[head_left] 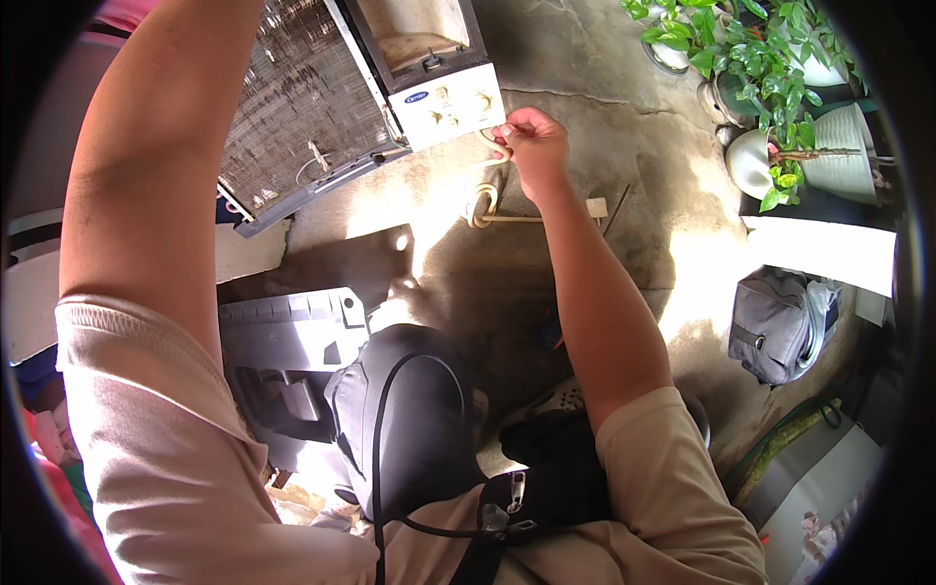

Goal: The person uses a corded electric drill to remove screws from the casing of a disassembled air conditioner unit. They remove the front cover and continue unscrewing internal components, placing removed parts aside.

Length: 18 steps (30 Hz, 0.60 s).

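Note:
A window air conditioner (pixel 312 117) lies at the upper left with its front off, baring dusty, worn fins. Its white control panel (pixel 447 105) with knobs faces up at the unit's right end. Just off that panel's lower right corner, my right hand (pixel 534 146) is closed, its fingertips pinching the cream power cord (pixel 495 156). From there the cord drops to a looped bundle (pixel 482 207) on the floor and runs right to a pale block-shaped end (pixel 597 208). My left arm stretches up over the unit's left side, and its hand lies beyond the top edge.
A grey plastic panel or case (pixel 292 336) stands beside my left knee. Potted plants (pixel 780 117) line the upper right, with a grey bag (pixel 780 322) below them. A thin dark stick (pixel 616 210) lies on the sunlit concrete floor (pixel 624 127). A black cable hangs over my lap.

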Tool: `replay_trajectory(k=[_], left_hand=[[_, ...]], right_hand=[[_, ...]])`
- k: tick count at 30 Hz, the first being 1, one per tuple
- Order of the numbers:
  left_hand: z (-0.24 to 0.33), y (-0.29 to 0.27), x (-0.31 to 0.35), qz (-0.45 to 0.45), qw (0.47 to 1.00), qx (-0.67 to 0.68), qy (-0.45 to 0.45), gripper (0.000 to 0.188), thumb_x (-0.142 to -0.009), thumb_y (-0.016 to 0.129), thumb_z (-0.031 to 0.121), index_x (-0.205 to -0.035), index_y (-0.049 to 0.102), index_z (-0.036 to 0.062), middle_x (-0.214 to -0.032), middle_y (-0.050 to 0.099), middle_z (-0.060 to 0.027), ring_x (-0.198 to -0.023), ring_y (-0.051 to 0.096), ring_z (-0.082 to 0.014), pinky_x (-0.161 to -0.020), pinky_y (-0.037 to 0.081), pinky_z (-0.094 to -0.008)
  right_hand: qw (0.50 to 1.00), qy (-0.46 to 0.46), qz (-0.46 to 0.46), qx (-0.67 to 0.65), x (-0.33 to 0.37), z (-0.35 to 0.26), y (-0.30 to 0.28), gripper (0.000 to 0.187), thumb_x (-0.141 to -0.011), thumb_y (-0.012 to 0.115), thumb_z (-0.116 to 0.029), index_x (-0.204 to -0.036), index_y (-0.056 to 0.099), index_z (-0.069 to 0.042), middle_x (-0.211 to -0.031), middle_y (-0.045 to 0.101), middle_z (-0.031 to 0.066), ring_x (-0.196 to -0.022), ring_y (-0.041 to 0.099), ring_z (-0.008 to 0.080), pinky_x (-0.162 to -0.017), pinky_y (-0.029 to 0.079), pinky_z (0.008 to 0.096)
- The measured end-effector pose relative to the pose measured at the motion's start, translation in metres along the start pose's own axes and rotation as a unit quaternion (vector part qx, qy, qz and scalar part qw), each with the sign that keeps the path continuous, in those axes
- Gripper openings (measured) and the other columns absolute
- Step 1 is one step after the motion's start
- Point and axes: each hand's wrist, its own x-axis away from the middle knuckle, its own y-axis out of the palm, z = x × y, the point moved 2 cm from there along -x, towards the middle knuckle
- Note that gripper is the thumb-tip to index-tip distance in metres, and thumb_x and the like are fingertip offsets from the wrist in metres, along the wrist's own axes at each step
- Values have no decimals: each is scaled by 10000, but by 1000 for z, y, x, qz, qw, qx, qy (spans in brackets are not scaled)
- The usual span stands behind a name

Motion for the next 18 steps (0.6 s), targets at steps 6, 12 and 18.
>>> replay_trajectory(k=[6, 12, 18], left_hand=[[11, -1, 7, 12, 999, -34, 4, 169, -512, 675, -35, -679, 662, -10, -584, 577, -54, -561, 553, -181, -452, 370, -399], [18, 0, 8, 1, 991, -132, -19, 164, -583, 676, 32, -732, 705, -31, -606, 624, -86, -602, 577, -183, -512, 449, -410], [23, 8, 10, -20, 989, -136, 58, 101, -614, 666, 61, -701, 683, 15, -595, 612, -75, -578, 554, -222, -531, 452, -422]], right_hand=[[961, 95, 6, -258, 8, 18, -27, 98, -978, 651, 48, -1029, 595, -14, -981, 669, 150, -830, 651, 223, -860, 579, 468], [986, 137, 43, -83, 49, -21, -78, 94, -986, 644, 22, -1020, 582, -40, -934, 656, 109, -823, 645, 207, -919, 600, 464], [939, 170, 3, 299, 98, -167, -96, 114, -949, 607, 58, -927, 608, -54, -810, 625, 43, -737, 632, 154, -722, 560, 301]])
